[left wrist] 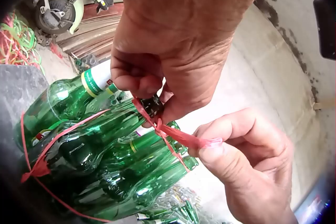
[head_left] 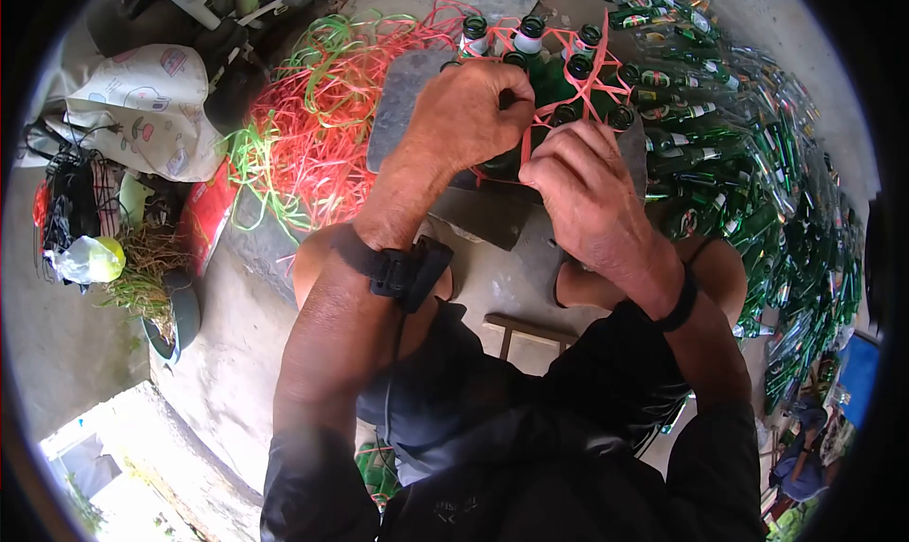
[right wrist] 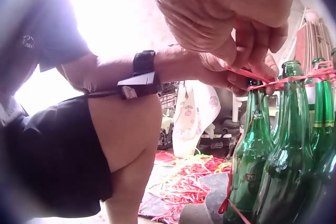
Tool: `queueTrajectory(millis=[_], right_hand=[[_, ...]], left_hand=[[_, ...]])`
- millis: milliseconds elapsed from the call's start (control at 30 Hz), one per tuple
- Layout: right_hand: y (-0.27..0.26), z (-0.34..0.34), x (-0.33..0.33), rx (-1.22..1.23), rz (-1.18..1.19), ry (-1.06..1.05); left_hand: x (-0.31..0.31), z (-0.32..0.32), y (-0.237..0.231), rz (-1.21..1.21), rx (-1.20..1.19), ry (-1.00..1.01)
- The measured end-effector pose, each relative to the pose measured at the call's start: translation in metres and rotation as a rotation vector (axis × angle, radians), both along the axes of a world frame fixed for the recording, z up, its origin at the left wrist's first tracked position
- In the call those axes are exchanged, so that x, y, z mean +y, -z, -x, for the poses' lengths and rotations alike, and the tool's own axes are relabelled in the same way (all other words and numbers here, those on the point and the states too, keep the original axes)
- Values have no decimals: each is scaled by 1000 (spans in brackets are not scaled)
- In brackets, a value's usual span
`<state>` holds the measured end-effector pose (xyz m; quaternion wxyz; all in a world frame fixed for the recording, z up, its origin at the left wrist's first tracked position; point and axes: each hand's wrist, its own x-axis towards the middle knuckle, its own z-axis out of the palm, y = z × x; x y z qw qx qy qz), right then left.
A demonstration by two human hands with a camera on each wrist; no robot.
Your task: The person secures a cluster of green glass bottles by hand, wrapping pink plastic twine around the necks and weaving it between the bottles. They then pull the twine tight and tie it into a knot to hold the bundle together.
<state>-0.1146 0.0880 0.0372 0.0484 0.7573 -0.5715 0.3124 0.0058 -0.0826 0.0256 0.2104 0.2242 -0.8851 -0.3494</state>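
Note:
A bundle of green glass bottles stands upright on a grey slab in front of the person, bound with red plastic strap. Strap runs round the bottle bodies and is strung between the necks. My left hand is at the neck of a near bottle, thumb and fingers pinching the strap there, as the left wrist view shows. The right hand pinches the strap's free end between thumb and forefinger, drawn out from a knot at that neck. In the right wrist view, strap crosses the bottle necks under both hands.
Loose red and green strap lies in a heap left of the bundle. Many green bottles are piled along the right wall. A printed cloth and a scooter wheel stand beyond. The person's knees flank the slab.

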Motion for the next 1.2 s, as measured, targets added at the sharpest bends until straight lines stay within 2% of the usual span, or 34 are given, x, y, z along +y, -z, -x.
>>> queueTrajectory(millis=[500, 733, 800, 1000, 1133, 1200], right_hand=[[1, -3, 11, -181, -196, -136], [-2, -5, 17, -159, -161, -169], [4, -8, 19, -177, -221, -214], [7, -11, 17, -15, -168, -143], [6, -17, 13, -20, -98, -96], [17, -17, 12, -168, -152, -133]], left_hand=[[-4, 0, 0, -32, 21, 44], [-1, 0, 1, -41, 2, 17], [-1, 1, 1, -27, 19, 20], [0, 1, 0, -17, 0, -6], [-4, 1, 1, -29, 23, 26], [-3, 1, 0, -83, -3, 13]])
